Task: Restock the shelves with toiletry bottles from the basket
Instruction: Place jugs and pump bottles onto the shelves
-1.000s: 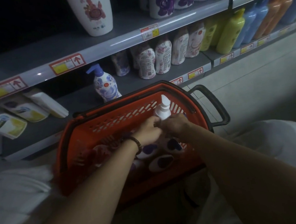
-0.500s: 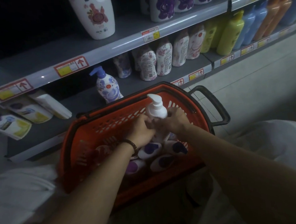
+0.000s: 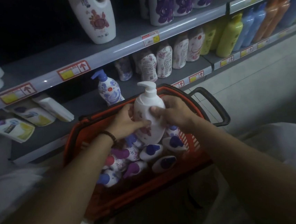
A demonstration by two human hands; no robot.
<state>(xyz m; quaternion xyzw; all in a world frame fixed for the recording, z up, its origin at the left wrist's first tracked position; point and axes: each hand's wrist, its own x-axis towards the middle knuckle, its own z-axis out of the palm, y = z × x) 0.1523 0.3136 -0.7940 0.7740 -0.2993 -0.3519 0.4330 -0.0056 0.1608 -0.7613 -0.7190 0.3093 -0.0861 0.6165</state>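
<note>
Over the far side of the red basket (image 3: 144, 191), a white pump bottle (image 3: 148, 101) was held upright between both hands. The left grip (image 3: 126, 120) curled round its left flank with fingers reaching across the floral print. The right grip (image 3: 173, 112) clasped the opposite flank, thumb pressed flat on the front. Two hands on one bottle looked like a sensible choice, since the body was broad and smooth and an upright hold kept the pump head from snagging. Its base sat low among the other bottles (image 3: 151, 151) lying on their sides in the basket; whether it touched them could not be told. Both forearms reached forward from the lower corners of the view and converged at the bottle, wrists roughly level, a dark bracelet (image 3: 109, 136) on the left one. Beyond the basket, the lower shelf (image 3: 81, 107) showed bare grey space beside a blue-and-white pump bottle (image 3: 110, 90) — probably why the basket stood close against it — while pink-printed bottles (image 3: 164, 61) of a similar look stood in a row further right.
</note>
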